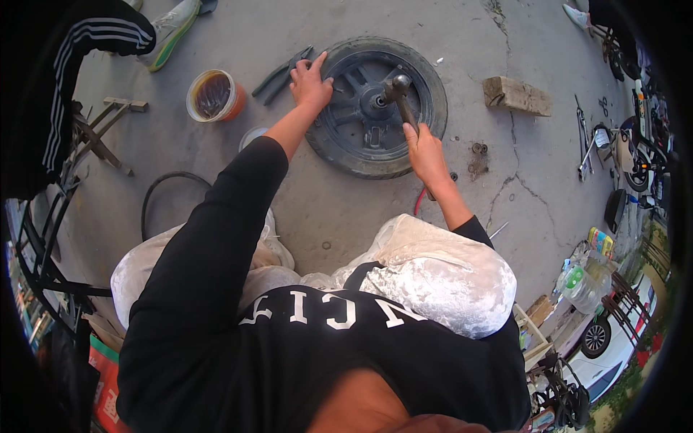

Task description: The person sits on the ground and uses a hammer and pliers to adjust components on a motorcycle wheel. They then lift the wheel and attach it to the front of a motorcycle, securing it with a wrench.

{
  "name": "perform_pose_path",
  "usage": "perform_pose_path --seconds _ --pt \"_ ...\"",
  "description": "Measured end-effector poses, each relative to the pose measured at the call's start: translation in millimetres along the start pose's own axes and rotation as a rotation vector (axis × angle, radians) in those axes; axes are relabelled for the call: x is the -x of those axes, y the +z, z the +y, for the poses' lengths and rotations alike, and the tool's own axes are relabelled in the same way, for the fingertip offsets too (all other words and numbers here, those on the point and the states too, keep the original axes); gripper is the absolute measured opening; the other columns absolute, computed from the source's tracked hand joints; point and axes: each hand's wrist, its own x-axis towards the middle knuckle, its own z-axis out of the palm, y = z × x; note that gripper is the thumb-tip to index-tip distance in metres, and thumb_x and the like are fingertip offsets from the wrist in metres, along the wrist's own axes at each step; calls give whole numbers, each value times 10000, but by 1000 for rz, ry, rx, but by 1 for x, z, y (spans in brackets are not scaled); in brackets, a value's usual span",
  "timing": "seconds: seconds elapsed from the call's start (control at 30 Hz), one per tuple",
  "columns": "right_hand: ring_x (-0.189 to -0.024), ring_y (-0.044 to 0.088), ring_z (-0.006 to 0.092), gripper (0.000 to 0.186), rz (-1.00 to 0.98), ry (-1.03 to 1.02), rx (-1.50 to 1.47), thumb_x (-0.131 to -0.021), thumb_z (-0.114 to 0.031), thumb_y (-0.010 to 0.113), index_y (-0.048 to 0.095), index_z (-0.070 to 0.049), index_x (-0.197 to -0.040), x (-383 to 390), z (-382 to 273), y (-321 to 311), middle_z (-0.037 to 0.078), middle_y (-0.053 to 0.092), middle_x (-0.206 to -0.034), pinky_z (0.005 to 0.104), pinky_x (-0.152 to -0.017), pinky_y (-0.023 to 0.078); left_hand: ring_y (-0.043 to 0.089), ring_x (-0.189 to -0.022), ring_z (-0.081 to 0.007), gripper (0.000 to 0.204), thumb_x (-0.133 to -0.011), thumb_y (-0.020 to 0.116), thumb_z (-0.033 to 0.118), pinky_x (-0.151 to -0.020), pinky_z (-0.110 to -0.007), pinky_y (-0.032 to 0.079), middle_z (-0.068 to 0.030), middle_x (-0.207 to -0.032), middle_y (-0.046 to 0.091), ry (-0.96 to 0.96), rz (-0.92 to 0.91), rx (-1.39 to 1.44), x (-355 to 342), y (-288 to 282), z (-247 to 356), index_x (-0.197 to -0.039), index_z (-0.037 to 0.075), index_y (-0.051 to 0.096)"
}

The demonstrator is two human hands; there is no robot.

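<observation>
Near the frame's centre right, right hand (426,153) clenched around the hammer (401,97) handle, head resting on the hub of the small wheel (375,107) lying flat on the concrete floor (505,43), upper middle of the frame. Left hand (309,83) pressed flat on the tyre's left rim, fingers spread, not grasping. Risk, as judged: a glancing blow off the round hub, hammer sliding toward the left fingers; wheel shifting under a hard strike. Farther, upper left, pliers (283,71) and orange bucket (213,96) close enough to be knocked.

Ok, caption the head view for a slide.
Left hand steadies a small wheel on concrete while right hand holds a hammer at its hub.
</observation>
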Motion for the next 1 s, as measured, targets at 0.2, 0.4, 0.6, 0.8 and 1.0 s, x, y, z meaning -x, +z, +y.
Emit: perform_pose_path --seconds 0.2,0.4,0.6,0.8,1.0 --pt "-797 608 545 454 38 -3 -188 -1038 -421 458 531 25 -993 32 -3 4 329 627 -773 575 -675 461 392 -1293 -308 686 -821 753 229 -1021 -460 389 -77 -1379 421 9 3 1 3 -2 -2 -1440 353 483" --pt "-829 613 537 432 -71 38 -219 -1037 -408 466 519 21 -1010 16 -41 -27 340 626 -792 561 -675 470 408 -1284 -316 681 -819 753 223 -1018 -475 395 -86 -1370 432 43 63 23 -8 -9 -3 -1435 343 490" --pt "-841 600 533 478 -92 6 -43 -1039 -439 447 541 27 -1001 -24 -24 -16 323 627 -805 545 -692 463 406 -1285 -312 692 -811 760 214 -1025 -470 391 -86 -1367 434 3 20 17 -1 -4 0 -1435 342 490" --pt "-873 618 532 509 -75 75 52 -1035 -453 444 543 46 -1006 -15 -15 -4 339 646 -854 557 -725 474 403 -1289 -305 693 -810 761 219 -1031 -462 385 -82 -1362 434 17 22 21 -1 -4 4 -1434 346 489" --pt "-884 609 547 491 -18 69 -130 -1034 -442 450 544 38 -984 -13 -26 -19 348 641 -854 575 -738 471 403 -1289 -308 681 -810 761 219 -1030 -459 387 -88 -1368 430 12 37 2 -5 -6 0 -1427 339 500"
